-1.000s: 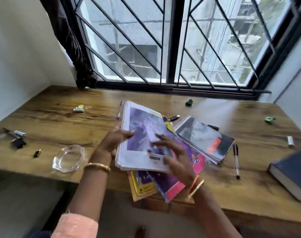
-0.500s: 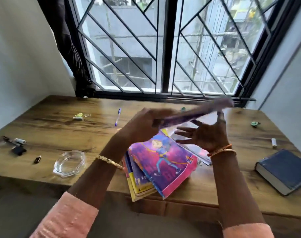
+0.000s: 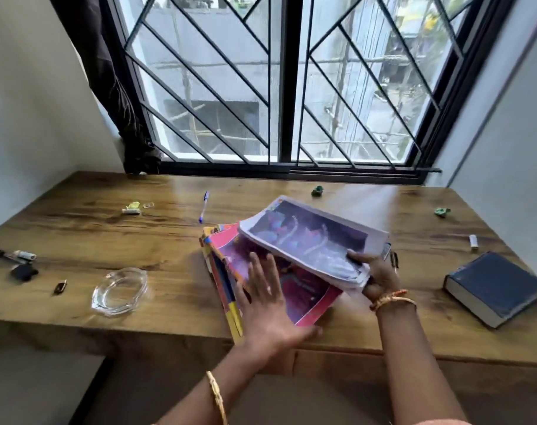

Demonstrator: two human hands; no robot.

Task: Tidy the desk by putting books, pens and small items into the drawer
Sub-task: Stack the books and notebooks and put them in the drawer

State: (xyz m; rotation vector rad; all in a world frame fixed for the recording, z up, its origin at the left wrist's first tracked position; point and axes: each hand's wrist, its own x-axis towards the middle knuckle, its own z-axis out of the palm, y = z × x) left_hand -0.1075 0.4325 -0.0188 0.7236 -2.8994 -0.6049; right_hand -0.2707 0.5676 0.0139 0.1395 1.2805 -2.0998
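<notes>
A stack of colourful books [image 3: 304,289] lies on the wooden desk [image 3: 169,240], at the near edge and a little right of the middle, with a pink-covered one on top. The left hand [image 3: 267,305] rests flat on that pink cover, fingers straight and spread. Over the far right part of the stack, the right hand [image 3: 374,271] grips the near corner of a purple-covered book [image 3: 310,237], thumb on top and fingers curled beneath, holding it tilted above the stack. Left of the stack sits a clear glass dish [image 3: 120,291]. Behind the stack, toward the window, lies a blue pen [image 3: 203,207]. Well to the right of the stack, a thick dark blue book [image 3: 494,286] lies near the desk's front edge.
</notes>
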